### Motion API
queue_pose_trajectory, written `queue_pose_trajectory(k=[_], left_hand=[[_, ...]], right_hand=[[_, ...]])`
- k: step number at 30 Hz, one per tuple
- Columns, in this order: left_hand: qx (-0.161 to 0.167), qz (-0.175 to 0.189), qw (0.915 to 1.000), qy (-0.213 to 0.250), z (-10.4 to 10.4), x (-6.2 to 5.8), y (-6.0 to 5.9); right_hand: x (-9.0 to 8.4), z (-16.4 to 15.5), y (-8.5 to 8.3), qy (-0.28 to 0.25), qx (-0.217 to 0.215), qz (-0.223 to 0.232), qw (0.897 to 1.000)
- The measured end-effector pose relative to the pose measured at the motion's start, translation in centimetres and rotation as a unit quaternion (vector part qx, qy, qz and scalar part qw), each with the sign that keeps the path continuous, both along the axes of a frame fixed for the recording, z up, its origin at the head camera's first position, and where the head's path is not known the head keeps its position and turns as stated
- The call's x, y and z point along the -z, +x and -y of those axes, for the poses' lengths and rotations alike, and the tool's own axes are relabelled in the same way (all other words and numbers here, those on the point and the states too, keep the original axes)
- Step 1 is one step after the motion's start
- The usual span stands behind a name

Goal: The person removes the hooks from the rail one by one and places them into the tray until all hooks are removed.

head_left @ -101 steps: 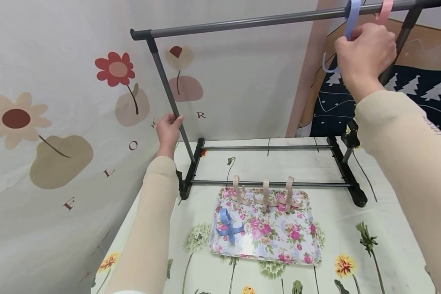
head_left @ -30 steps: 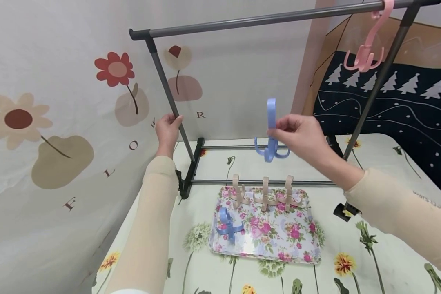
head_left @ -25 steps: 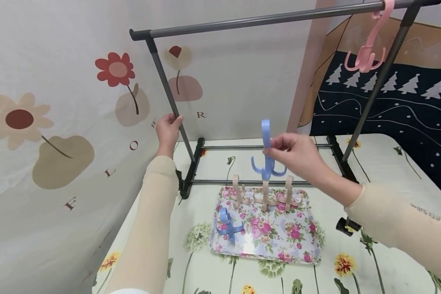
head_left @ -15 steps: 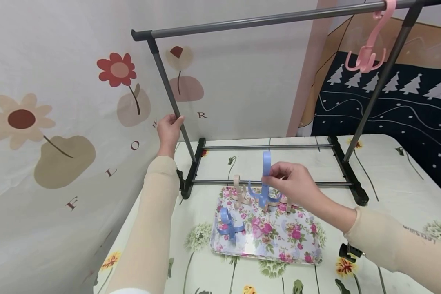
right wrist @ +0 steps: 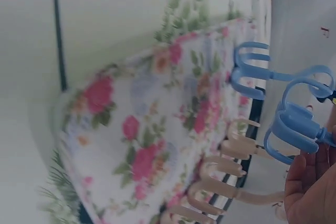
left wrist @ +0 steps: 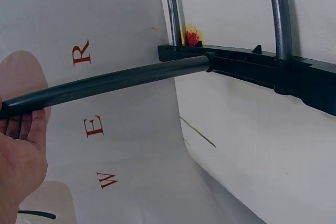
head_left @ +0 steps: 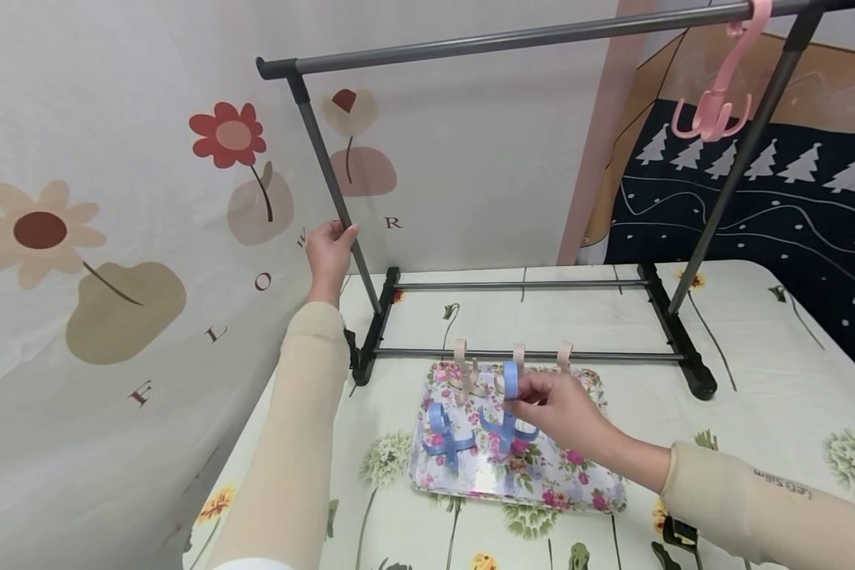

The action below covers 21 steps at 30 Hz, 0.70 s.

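Note:
My right hand (head_left: 541, 408) pinches a blue plastic hook (head_left: 509, 412) by its stem and holds it upright just above the floral tray (head_left: 584, 491); the right wrist view shows the same blue hook (right wrist: 294, 127) at my fingertips. A second blue hook (head_left: 443, 431) lies on the tray's left side, and three beige hooks (head_left: 465, 372) stand along its far edge. My left hand (head_left: 331, 245) grips the left upright of the grey rack (head_left: 328, 178), seen as a dark pole (left wrist: 105, 85) in the left wrist view. A pink hook (head_left: 720, 103) hangs from the top bar at right.
The rack's black feet (head_left: 684, 356) and lower bars (head_left: 527, 355) stand on a flower-print tablecloth (head_left: 755, 356) just behind the tray. A flower-patterned wall cloth (head_left: 114, 237) is close on the left. A dark tree-print fabric (head_left: 791, 206) lies behind at right.
My right hand took the blue hook off the top bar and brought it down and leftward to just above the tray. The left hand stayed on the upright.

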State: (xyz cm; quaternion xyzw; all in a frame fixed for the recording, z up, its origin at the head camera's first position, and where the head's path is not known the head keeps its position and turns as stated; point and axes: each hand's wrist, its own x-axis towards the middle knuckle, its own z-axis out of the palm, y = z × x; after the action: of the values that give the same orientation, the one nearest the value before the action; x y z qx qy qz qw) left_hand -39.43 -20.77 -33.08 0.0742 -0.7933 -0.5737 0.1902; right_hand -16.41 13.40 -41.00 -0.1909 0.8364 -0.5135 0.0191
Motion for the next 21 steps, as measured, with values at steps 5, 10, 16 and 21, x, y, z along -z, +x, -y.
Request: queue_pose_trajectory(k=[5,10,16,21], left_hand=[[0.000,-0.004,1.0000,0.002,0.0,0.0,-0.1],[0.001,0.001,1.0000,0.006,0.1,0.2,-0.2],[0.000,-0.001,1.0000,0.007,0.0,0.2,-0.1],[0.000,-0.002,1.0000,0.009,-0.1,0.2,-0.2]], right_hand=[[1.7,0.2,0.2,0.002,-0.013,0.010,1.000],[2.8,0.3,0.2,-0.019,-0.030,0.036,0.999],[3.7,0.5,0.2,-0.012,-0.028,0.042,0.999],[4.3,0.4,0.1,0.006,-0.030,0.028,0.999]])
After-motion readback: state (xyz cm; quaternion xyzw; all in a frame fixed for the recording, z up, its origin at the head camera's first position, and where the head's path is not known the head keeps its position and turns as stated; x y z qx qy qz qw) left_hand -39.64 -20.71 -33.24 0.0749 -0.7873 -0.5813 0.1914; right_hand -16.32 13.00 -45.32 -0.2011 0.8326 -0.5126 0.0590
